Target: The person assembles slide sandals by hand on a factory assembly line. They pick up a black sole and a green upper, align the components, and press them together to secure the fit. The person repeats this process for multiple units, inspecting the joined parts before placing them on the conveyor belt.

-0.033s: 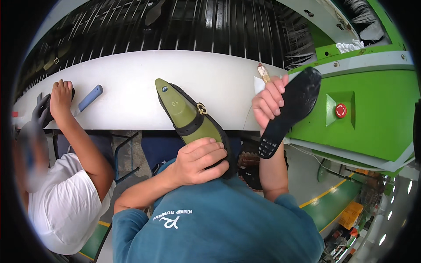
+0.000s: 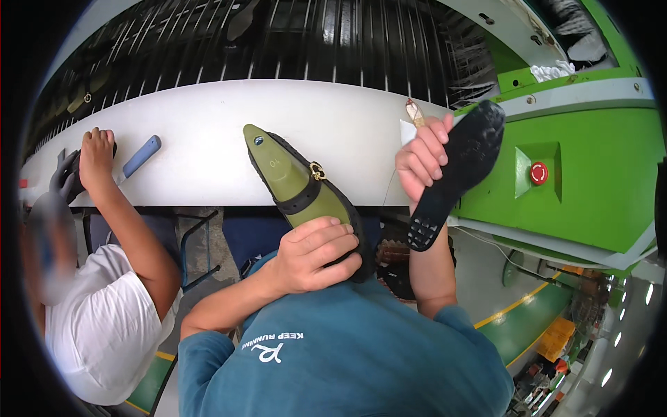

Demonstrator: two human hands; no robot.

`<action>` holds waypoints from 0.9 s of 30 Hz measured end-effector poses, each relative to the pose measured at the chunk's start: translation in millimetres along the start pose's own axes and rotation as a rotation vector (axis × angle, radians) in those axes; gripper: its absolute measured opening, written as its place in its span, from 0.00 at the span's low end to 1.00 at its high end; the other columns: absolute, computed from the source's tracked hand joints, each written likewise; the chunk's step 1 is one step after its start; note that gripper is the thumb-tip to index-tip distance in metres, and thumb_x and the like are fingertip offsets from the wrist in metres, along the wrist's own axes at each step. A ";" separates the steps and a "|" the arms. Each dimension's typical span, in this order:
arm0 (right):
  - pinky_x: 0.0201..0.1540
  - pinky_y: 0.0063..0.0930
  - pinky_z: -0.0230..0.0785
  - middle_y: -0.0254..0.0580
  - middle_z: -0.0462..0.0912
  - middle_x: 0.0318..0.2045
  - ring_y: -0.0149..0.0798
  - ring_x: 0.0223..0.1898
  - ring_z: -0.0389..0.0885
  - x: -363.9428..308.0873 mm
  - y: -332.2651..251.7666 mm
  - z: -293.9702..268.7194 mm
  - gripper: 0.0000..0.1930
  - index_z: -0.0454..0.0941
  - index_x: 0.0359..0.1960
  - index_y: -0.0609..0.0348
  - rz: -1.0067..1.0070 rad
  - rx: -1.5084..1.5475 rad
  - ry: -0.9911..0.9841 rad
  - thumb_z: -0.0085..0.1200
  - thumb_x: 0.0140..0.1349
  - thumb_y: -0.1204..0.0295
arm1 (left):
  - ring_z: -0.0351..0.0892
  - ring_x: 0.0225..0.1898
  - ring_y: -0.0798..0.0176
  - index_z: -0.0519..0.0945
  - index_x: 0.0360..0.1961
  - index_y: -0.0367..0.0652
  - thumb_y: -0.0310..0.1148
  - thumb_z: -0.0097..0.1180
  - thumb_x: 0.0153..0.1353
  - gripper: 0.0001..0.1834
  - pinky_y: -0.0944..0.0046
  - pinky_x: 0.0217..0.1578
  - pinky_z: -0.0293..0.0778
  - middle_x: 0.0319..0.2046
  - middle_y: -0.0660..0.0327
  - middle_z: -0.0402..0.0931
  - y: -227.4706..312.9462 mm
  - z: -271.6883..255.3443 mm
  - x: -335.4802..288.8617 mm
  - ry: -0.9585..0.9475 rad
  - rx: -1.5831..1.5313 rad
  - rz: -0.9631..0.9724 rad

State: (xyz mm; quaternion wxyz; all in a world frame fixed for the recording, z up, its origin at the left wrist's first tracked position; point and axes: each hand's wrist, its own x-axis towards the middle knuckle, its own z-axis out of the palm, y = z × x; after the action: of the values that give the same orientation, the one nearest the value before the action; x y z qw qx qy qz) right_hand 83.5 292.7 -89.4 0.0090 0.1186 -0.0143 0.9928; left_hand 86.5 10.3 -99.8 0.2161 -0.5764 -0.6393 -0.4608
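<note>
From where I stood, the left hand [image 2: 316,257] grasped a green last [image 2: 283,175] with a black buckled strap [image 2: 301,201], toe [image 2: 251,132] over the desk [image 2: 201,146], the right hand [image 2: 424,158] gripped a black sole [image 2: 464,158], near a green machine [image 2: 563,215]

"What has changed?"

"Very little; the black sole [image 2: 467,163], right of centre in the frame, has its toe end slightly higher and farther left; a paler sheen now shows along that toe."

"And the right hand [image 2: 425,154] gripping it?"

"Nudged up and left too, by a hair; part of that is the view itself, since the red button [image 2: 539,174] at the right and the blue handle [image 2: 142,156] at the upper left have also slipped slightly leftward."
</note>
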 end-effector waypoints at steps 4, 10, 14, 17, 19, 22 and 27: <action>0.17 0.29 0.65 0.35 0.71 0.21 0.34 0.18 0.69 14.6 10.1 1.5 0.22 0.75 0.38 0.60 0.066 0.034 -0.011 0.38 0.89 0.58 | 0.88 0.50 0.55 0.87 0.37 0.49 0.30 0.68 0.53 0.09 0.52 0.54 0.84 0.46 0.59 0.87 -0.6 -0.5 -0.4 0.002 0.002 0.000; 0.30 0.22 0.69 0.25 0.78 0.31 0.23 0.28 0.72 32.7 37.7 24.4 0.23 0.79 0.39 0.54 -0.299 -0.692 0.514 0.54 0.82 0.46 | 0.87 0.50 0.52 0.86 0.36 0.48 0.29 0.69 0.49 0.11 0.48 0.55 0.82 0.45 0.58 0.86 4.5 -10.8 -4.2 0.026 -0.012 -0.053; 0.36 0.18 0.67 0.22 0.77 0.33 0.17 0.33 0.69 43.8 39.6 19.9 0.20 0.77 0.37 0.52 -0.596 -1.080 0.614 0.60 0.81 0.49 | 0.86 0.50 0.51 0.85 0.37 0.47 0.28 0.71 0.46 0.14 0.46 0.55 0.81 0.46 0.57 0.85 7.6 -18.8 -2.8 0.035 -0.023 -0.085; 0.35 0.17 0.64 0.21 0.75 0.32 0.17 0.32 0.66 49.2 42.7 33.0 0.20 0.77 0.37 0.52 -0.642 -1.103 0.594 0.60 0.81 0.50 | 0.86 0.51 0.51 0.85 0.37 0.48 0.27 0.71 0.43 0.16 0.46 0.55 0.81 0.46 0.58 0.85 9.5 -22.3 -2.1 0.030 -0.029 -0.105; 0.34 0.17 0.61 0.21 0.74 0.31 0.17 0.32 0.64 52.5 44.8 38.7 0.20 0.77 0.36 0.52 -0.663 -1.126 0.587 0.60 0.81 0.51 | 0.85 0.52 0.53 0.87 0.37 0.50 0.29 0.69 0.39 0.18 0.49 0.56 0.81 0.45 0.59 0.86 9.2 -22.0 -1.9 0.046 -0.027 -0.111; 0.31 0.18 0.54 0.19 0.71 0.29 0.16 0.30 0.60 52.0 42.2 34.3 0.20 0.76 0.35 0.52 -0.675 -1.211 0.577 0.59 0.82 0.52 | 0.85 0.52 0.52 0.87 0.37 0.49 0.29 0.69 0.39 0.18 0.48 0.56 0.81 0.45 0.59 0.86 9.0 -21.6 -6.0 0.065 -0.017 -0.108; 0.29 0.18 0.52 0.18 0.70 0.27 0.16 0.28 0.59 56.3 49.3 42.4 0.17 0.76 0.36 0.53 -0.696 -1.310 0.574 0.61 0.82 0.57 | 0.85 0.49 0.46 0.84 0.38 0.44 0.31 0.73 0.45 0.16 0.42 0.53 0.80 0.46 0.54 0.85 12.2 -34.0 0.7 0.024 -0.065 -0.106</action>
State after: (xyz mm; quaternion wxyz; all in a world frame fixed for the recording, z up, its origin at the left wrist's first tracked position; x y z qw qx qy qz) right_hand 37.7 243.0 -36.3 0.3899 -0.1738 -0.5545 0.7143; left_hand 89.1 -19.0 -78.7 0.1800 -0.5429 -0.6511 -0.4989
